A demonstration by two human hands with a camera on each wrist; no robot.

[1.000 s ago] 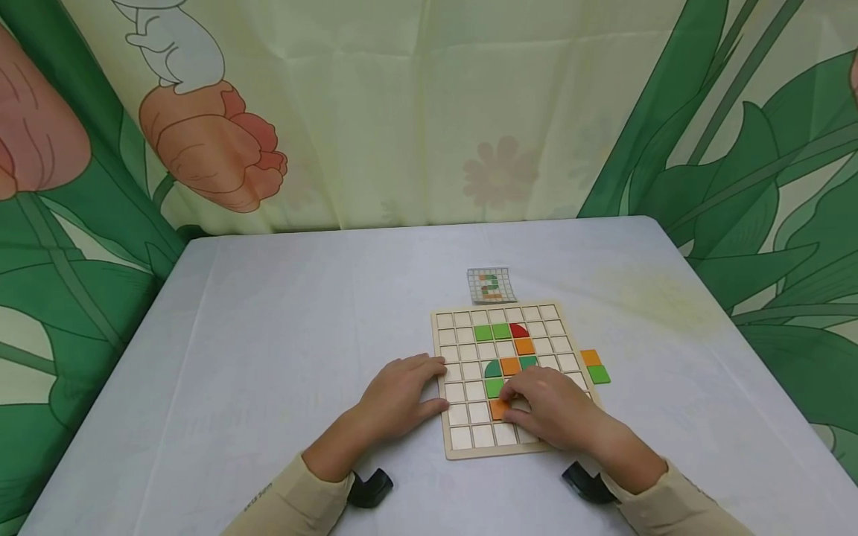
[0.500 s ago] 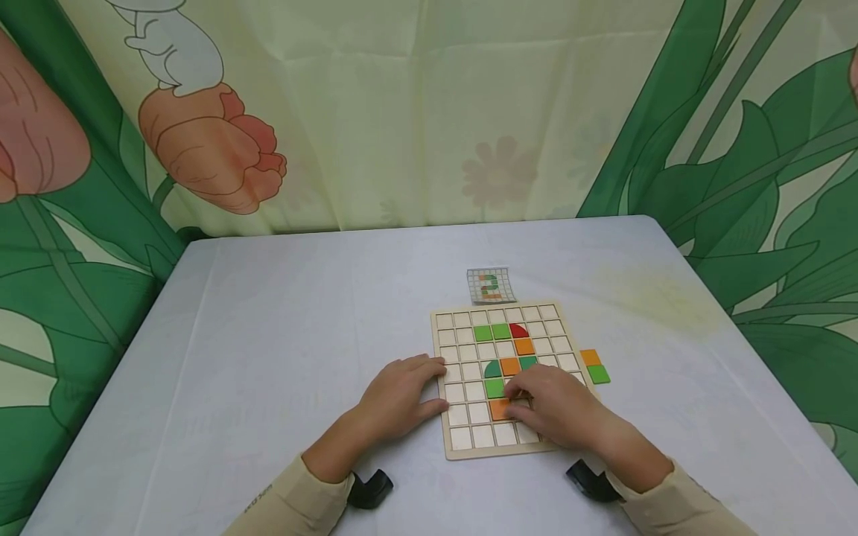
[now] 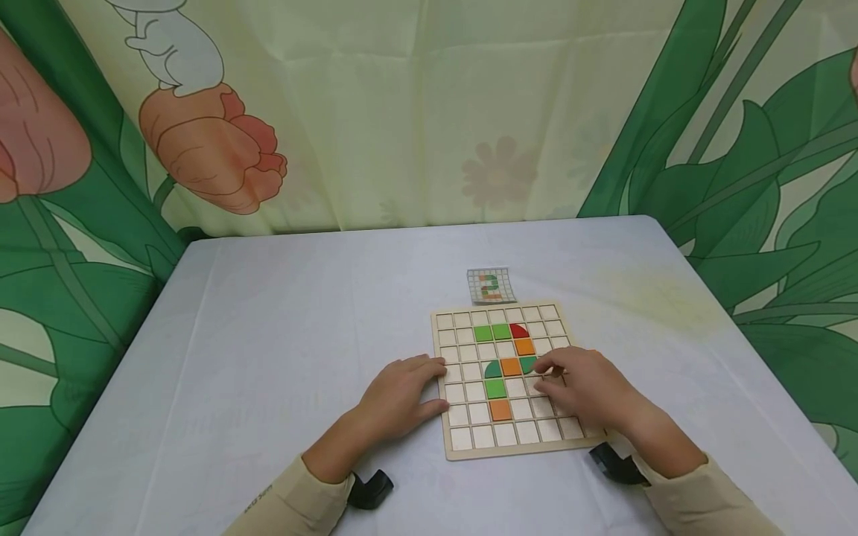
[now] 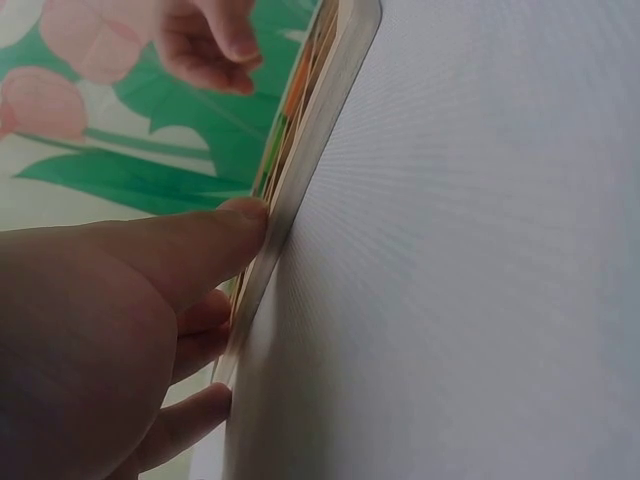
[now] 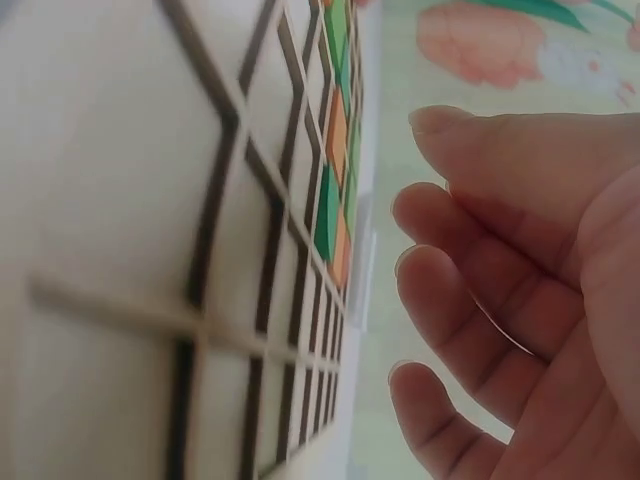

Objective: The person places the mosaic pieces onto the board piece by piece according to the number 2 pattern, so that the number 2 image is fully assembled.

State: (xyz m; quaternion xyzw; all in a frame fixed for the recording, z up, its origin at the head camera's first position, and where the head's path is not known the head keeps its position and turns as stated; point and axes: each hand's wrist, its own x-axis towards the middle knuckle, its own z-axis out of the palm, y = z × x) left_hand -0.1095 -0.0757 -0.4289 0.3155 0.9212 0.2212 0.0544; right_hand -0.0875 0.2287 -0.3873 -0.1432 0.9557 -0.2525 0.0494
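A wooden grid board (image 3: 462, 454) lies on the table with coloured tiles set in some squares. Its lower tiles are an orange square (image 3: 500, 410) and a light green square (image 3: 495, 388). Above them come a dark green rounded tile (image 3: 493, 370) and another orange square (image 3: 511, 366). Near the top sits a red quarter-round tile (image 3: 518, 330). My left hand (image 3: 402, 398) touches the board's left edge with thumb and fingertips. Over the board's right side hovers my right hand (image 3: 593, 387), fingers loosely bent, nothing between them; in the right wrist view its fingertips (image 5: 425, 270) stand apart from the board.
Behind the board's far edge lies a small printed card (image 3: 491, 286) with a coloured grid pattern. A white cloth covers the table (image 3: 302, 335). A flower-print curtain (image 3: 402, 112) hangs behind it. My right hand mostly hides the spot right of the board.
My right hand has left the lower orange tile and moved right and slightly away, uncovering that tile in its square. It now hides the loose orange and green tiles. My left hand has stayed.
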